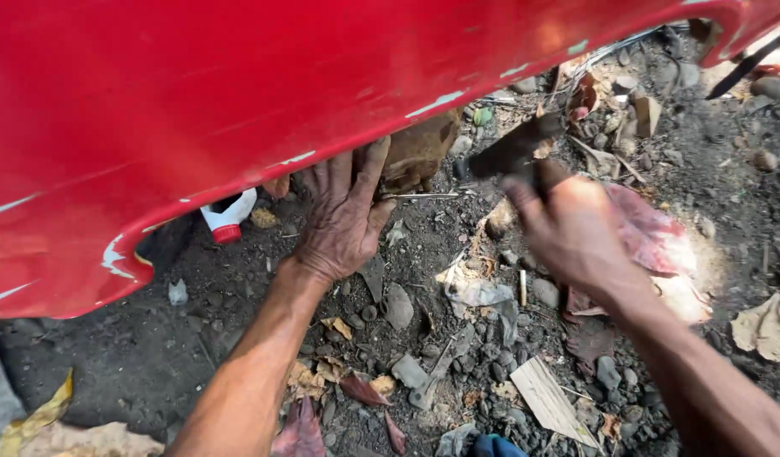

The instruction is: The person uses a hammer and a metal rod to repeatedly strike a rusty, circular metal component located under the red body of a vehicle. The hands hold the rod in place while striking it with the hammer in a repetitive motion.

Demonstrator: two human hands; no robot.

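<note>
A large red painted metal panel (238,93) with chipped edges fills the upper part of the view. My left hand (343,216) reaches up under its lower edge, fingers pressed against the underside next to a brown rusty block (420,152). My right hand (568,224) is blurred and grips the handle of a dark hammer (513,151), whose head sits close to the brown block. A thin metal rod (420,195) lies between the two hands.
The ground (441,296) is dark dirt strewn with stones, dry leaves and scraps. A white bottle with a red cap (227,218) lies under the panel. A flat wood piece (549,399) and a reddish rag (652,241) lie nearby.
</note>
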